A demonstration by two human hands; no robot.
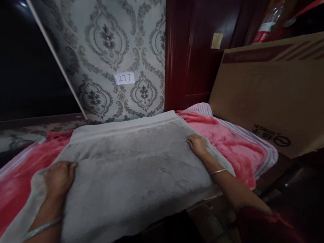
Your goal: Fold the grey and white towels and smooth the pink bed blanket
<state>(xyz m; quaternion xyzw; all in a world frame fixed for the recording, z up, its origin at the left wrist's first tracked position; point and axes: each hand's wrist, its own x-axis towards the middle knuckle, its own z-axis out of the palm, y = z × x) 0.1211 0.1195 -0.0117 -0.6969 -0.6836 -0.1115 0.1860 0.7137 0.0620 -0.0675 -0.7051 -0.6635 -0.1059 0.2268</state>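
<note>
Grey cloth (124,174) under left hand (59,179), right hand (198,146), each grip curled, hold unclear, label (125,78) reading "277"

Two bare hands (58,177) and two thin silvery bangles (218,171) show. There is one grey fleecy cloth (136,168) and one brown cardboard box (268,88).
</note>
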